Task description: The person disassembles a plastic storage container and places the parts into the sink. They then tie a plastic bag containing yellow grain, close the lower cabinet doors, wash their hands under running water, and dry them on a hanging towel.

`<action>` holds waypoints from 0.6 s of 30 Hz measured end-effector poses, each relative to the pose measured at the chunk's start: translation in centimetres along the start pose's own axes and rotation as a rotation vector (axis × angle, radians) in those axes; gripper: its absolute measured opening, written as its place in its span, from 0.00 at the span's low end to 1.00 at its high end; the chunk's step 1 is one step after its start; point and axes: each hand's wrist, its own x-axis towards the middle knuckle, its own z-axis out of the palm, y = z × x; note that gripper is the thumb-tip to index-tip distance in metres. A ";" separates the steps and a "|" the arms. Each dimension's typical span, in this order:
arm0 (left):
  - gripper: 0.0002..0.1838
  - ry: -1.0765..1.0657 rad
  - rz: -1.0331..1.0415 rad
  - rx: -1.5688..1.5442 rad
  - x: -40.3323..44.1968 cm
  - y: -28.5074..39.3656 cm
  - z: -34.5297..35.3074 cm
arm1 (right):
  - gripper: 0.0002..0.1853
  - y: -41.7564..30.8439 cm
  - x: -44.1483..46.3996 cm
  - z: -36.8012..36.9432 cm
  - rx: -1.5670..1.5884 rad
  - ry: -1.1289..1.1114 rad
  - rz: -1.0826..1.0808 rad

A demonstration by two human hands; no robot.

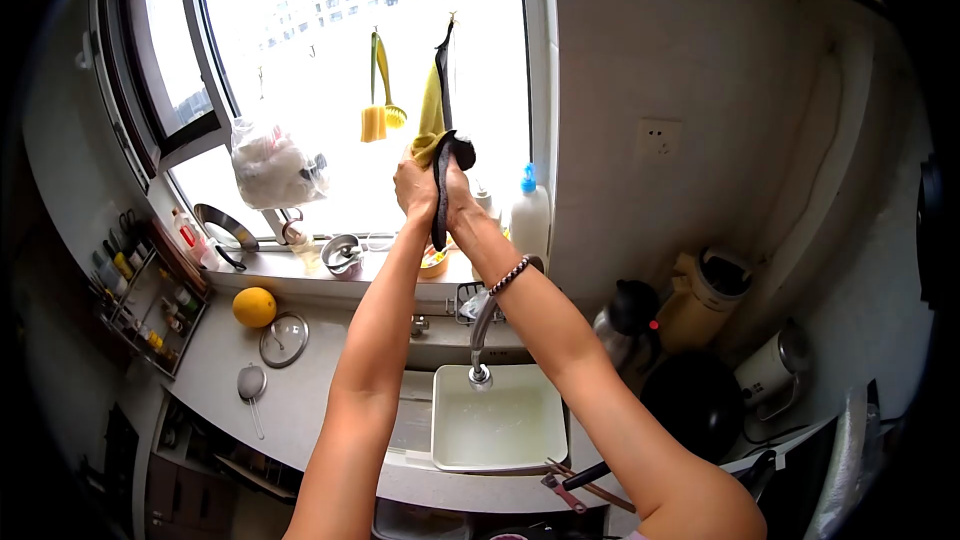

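Note:
Both arms reach up to the window, where a yellow-and-black cloth (431,112) hangs from a small hook on the glass. My left hand (413,188) is closed on the lower yellow part. Pressed close beside it, my right hand (458,190) is closed around the cloth, and a dark strip dangles between the two wrists. Most of the fingers are hidden behind the hands and the folds. A yellow-green brush (389,90) and a yellow sponge on a handle (373,123) hang just left of the cloth.
Below stands a sink with a white basin (498,464) under the faucet (484,330). The sill holds a white bottle with a blue top (529,215) and a metal cup (343,253). An orange (254,307), glass lid (285,340) and strainer (251,382) lie left; a black pan (692,402) is right.

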 end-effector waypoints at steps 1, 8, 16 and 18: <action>0.17 0.116 0.035 0.162 0.2 0.1 0.1 | 0.22 0.7 0.6 -0.5 -0.077 -0.026 0.015; 0.13 0.127 -0.222 0.194 2.4 -1.0 2.2 | 0.24 -0.4 -1.9 1.3 -0.766 0.247 -0.203; 0.21 0.128 -0.119 0.401 3.1 -0.4 0.9 | 0.25 -7.5 -17.6 7.5 -1.051 -0.172 -0.130; 0.26 0.075 -0.113 0.332 3.2 -1.3 0.8 | 0.32 -11.2 -22.9 12.7 -0.970 -0.557 -0.509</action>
